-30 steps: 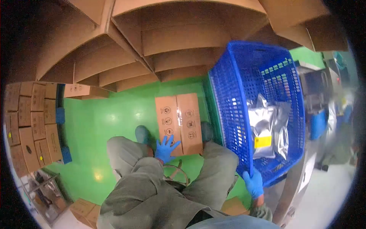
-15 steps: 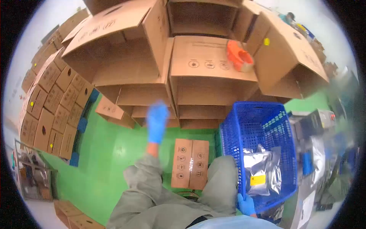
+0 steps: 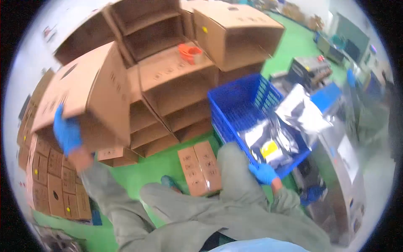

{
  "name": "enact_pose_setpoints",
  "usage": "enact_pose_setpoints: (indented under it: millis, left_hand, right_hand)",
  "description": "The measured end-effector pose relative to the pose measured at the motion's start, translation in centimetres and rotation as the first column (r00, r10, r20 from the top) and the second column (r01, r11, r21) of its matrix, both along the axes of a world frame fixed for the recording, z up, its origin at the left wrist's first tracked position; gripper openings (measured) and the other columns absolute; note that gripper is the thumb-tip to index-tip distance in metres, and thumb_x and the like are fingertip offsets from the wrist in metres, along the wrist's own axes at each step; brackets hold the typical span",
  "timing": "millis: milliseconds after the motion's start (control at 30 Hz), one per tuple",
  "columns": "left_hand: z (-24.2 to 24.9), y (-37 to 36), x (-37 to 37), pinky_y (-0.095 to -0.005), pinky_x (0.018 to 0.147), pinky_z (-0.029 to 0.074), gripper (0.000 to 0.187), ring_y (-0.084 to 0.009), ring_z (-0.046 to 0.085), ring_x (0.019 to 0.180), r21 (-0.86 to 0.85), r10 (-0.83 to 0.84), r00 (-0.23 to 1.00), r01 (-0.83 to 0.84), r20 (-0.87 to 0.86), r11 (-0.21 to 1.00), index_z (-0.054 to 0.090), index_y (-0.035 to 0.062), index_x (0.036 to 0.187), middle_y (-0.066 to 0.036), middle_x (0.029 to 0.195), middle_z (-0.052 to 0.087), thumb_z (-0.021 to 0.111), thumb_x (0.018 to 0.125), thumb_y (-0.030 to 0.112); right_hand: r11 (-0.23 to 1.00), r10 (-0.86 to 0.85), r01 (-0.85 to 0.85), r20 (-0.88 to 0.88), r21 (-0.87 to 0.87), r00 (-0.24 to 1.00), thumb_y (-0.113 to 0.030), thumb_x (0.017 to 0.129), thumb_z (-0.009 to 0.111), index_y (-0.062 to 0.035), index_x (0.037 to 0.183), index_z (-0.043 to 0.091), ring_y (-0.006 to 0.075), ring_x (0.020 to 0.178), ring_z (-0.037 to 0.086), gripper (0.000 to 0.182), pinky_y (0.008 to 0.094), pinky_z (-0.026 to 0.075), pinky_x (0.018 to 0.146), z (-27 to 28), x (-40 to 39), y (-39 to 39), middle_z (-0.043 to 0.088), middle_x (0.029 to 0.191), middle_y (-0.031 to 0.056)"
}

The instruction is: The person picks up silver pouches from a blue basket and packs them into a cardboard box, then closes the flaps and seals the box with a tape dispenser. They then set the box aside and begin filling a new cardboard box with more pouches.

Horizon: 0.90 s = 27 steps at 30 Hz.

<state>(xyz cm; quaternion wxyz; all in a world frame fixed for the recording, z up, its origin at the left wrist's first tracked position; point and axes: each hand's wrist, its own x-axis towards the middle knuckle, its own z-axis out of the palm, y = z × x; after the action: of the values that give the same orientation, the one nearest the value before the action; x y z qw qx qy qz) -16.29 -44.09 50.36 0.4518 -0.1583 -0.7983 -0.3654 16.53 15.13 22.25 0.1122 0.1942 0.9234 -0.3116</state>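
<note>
My left hand [image 3: 68, 131], in a blue glove, is closed on the lower front edge of a large open cardboard box [image 3: 107, 90] at the upper left. The thumb is at the box's outer face; some fingers are hidden. With my right hand [image 3: 264, 173], also gloved in blue, I grip the near rim of a blue plastic crate [image 3: 216, 110] beside my right leg. Inside the crate lie several silver foil bags [image 3: 256, 133], and one bears a yellow label [image 3: 270, 149]. Another silver bag [image 3: 303, 110] overlaps the crate's right rim.
Open cardboard boxes [image 3: 180, 90] are stacked ahead, with an orange tape dispenser [image 3: 189, 53] on one. A closed carton [image 3: 200, 168] sits on the green floor between my feet. Stacked cartons [image 3: 56, 185] stand left. A metal table [image 3: 331, 168] and a blurred person [image 3: 367, 109] are right.
My left hand has gone from above the floor to the large box at the upper left and closed on it. My right hand stays on the crate rim. The view has turned right.
</note>
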Motion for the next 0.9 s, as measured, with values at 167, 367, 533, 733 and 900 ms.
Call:
enact_pose_setpoints:
  millis: [167,367,533,733,900]
  left_hand:
    - [-3.9,3.7,21.7,-0.0414,0.096,0.049,0.055,-0.0288,0.057,0.114,0.632,-0.307,0.915,0.078,0.261,0.771,0.045,-0.0058,0.135,-0.019,0.133,0.051,0.061,0.09,0.022]
    - [-12.0,4.1,27.7,-0.0394,0.088,0.049,0.044,-0.0258,0.057,0.104,0.106,0.06,0.72,-0.183,0.691,0.977,0.053,-0.005,0.125,-0.016,0.121,0.058,0.063,0.089,0.017]
    - [-16.6,14.4,24.4,-0.0385,0.071,0.052,0.025,-0.033,0.068,0.076,-0.379,0.115,0.504,0.461,0.856,0.802,0.068,0.0014,0.105,-0.019,0.081,0.069,0.066,0.086,0.016]
    - [-30.7,17.1,20.9,-0.0451,0.069,0.051,0.028,-0.0398,0.064,0.08,-0.374,0.067,0.459,0.621,0.886,0.688,0.069,0.0092,0.108,-0.02,0.089,0.067,0.064,0.086,0.027]
    - [-32.2,16.9,21.1,-0.044,0.072,0.052,0.027,-0.0368,0.065,0.082,-0.334,-0.031,0.491,0.636,0.871,0.695,0.069,0.0103,0.108,-0.017,0.093,0.068,0.064,0.086,0.026]
  right_hand:
    - [0.999,-0.029,0.033,0.087,-0.039,0.996,-0.061,0.092,0.035,-0.003,0.1,0.068,0.04,0.091,0.065,0.067,0.0468,0.049,0.083,2.4,0.0,4.0,0.067,0.096,0.0234]
    - [0.683,-0.317,0.705,-0.793,0.189,0.52,-0.03,0.081,0.068,0.0041,0.107,0.06,0.0386,0.11,0.053,0.044,0.0403,0.045,0.093,-1.0,-0.1,16.3,0.057,0.116,0.0269]
    - [0.436,-0.711,0.825,-0.7,-0.36,0.07,-0.023,0.064,0.081,0.007,0.113,0.051,0.0296,0.117,0.044,0.065,0.0365,0.039,0.1,-5.0,-0.7,24.2,0.049,0.118,0.0221]
    - [0.413,-0.884,0.477,-0.467,-0.776,0.006,-0.007,0.072,0.083,-0.0006,0.114,0.06,0.0187,0.089,0.061,0.048,0.0318,0.049,0.081,-7.1,-1.2,27.8,0.063,0.104,0.0046]
    - [0.428,-0.894,0.401,-0.446,-0.81,0.053,-0.006,0.069,0.085,-0.0038,0.103,0.066,0.0133,0.08,0.06,0.038,0.0282,0.049,0.074,-5.0,-1.3,26.5,0.065,0.092,-0.0008]
